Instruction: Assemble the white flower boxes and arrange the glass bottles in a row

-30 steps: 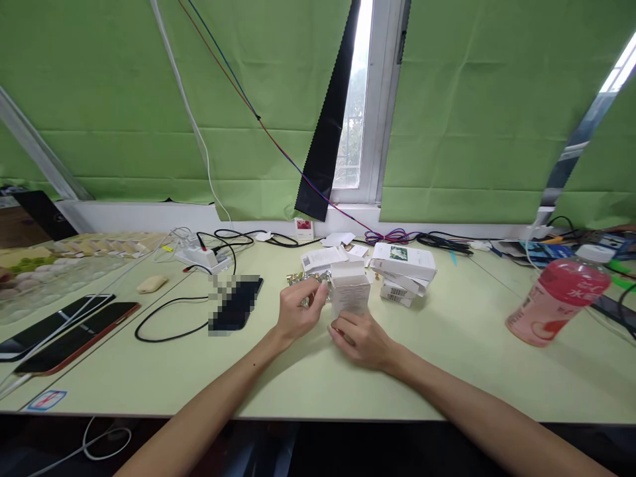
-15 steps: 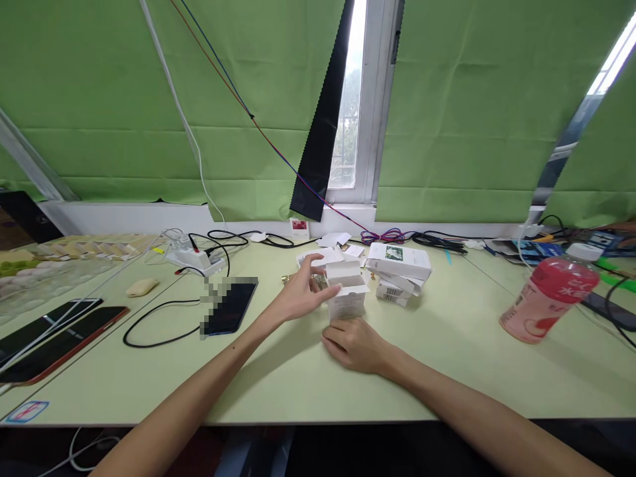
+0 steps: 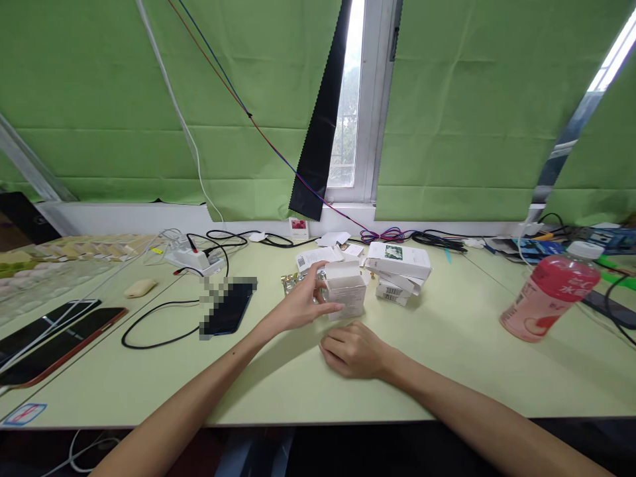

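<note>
The white box is grasped from its left side by the left hand, the thumb being laid along the near face and the fingers kept around the far left edge. The right hand is curled into a loose fist on the table, just in front of the box; nothing is seen in it. The box is stood upright near the middle of the table, its top open and its flap raised. It appears to be made of thin, smooth card, so it can be judged light, stiff along its folded corners, easily dented on its faces and slightly slippery. It would best be held lightly across 2 opposite walls, with the flap left unpressed. Crinkled, shiny packets are seen beyond the left hand; white, flat-sided cartons are piled to the right.
</note>
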`<act>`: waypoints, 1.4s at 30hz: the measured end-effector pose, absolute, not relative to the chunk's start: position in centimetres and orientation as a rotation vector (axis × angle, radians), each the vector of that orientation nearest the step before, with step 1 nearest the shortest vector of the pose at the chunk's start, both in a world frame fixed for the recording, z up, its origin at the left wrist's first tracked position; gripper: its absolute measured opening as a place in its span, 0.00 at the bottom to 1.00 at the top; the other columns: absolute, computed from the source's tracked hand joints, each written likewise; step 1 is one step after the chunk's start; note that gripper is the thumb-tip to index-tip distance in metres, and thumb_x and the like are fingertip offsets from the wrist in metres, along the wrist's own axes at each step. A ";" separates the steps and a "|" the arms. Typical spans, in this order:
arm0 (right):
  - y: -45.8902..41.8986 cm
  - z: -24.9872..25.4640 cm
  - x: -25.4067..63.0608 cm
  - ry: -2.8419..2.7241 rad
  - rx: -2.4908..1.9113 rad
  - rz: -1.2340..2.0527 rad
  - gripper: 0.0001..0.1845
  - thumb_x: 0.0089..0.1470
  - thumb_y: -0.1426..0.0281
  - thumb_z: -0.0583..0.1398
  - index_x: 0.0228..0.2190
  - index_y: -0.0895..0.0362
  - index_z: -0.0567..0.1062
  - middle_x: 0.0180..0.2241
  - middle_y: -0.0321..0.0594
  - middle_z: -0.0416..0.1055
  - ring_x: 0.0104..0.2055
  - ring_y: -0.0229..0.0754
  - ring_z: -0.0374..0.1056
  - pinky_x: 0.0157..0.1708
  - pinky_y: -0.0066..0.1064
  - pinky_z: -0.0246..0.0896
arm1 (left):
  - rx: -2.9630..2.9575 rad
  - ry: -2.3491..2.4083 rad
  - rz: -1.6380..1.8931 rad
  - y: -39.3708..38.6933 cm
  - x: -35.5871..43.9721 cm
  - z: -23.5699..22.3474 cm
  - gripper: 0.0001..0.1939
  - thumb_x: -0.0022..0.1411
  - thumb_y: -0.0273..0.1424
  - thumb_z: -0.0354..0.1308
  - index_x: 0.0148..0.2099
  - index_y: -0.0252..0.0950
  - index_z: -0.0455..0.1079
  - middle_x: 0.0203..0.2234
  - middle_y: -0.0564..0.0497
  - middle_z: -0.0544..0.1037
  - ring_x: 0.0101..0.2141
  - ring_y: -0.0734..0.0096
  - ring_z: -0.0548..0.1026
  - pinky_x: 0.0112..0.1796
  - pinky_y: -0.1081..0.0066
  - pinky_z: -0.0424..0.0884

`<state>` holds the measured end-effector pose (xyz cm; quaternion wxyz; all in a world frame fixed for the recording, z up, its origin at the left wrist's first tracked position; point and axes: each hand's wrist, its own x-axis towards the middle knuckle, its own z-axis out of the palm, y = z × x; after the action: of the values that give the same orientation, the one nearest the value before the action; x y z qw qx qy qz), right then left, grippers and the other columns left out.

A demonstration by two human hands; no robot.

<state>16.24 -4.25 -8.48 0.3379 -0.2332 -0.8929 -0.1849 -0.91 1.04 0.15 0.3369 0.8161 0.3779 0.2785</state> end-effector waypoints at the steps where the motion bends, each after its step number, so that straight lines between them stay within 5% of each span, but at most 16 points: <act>1: -4.3 -8.5 16.2 -2.320 -0.590 -0.495 0.15 0.62 0.73 0.53 0.24 0.56 0.69 0.21 0.33 0.66 0.20 0.34 0.56 0.22 0.34 0.37 | 2.171 1.017 0.774 1.0 -0.7 -0.2 0.45 0.57 0.40 0.66 0.68 0.40 0.45 0.34 0.53 0.74 0.30 0.70 0.73 0.29 0.72 0.67; 10: -4.4 -8.6 16.1 -2.308 -0.490 -0.614 0.12 0.60 0.74 0.55 0.24 0.56 0.67 0.20 0.33 0.65 0.19 0.33 0.56 0.21 0.33 0.38 | 2.554 1.209 0.768 -1.1 -0.1 0.3 0.39 0.62 0.37 0.60 0.70 0.42 0.45 0.29 0.55 0.74 0.25 0.67 0.73 0.29 0.71 0.64; 20: -5.4 -8.3 16.2 -2.259 -0.419 -0.690 0.13 0.57 0.76 0.55 0.22 0.55 0.69 0.18 0.32 0.63 0.19 0.35 0.56 0.18 0.33 0.45 | 3.040 1.285 0.344 -4.0 0.1 3.1 0.35 0.63 0.30 0.60 0.68 0.46 0.52 0.44 0.45 0.77 0.45 0.56 0.76 0.35 0.69 0.68; 42: -6.1 -8.4 16.2 -2.268 -0.423 -0.653 0.15 0.59 0.76 0.55 0.21 0.56 0.68 0.18 0.34 0.62 0.21 0.37 0.55 0.24 0.34 0.48 | 3.030 0.912 0.098 -0.6 3.1 0.0 0.30 0.62 0.31 0.59 0.66 0.42 0.59 0.41 0.46 0.80 0.36 0.59 0.78 0.32 0.68 0.67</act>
<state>16.17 -6.06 -8.42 0.3633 -0.1642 -0.8813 -0.2539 3.05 -0.59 -0.01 -0.0120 0.9570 0.2880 0.0310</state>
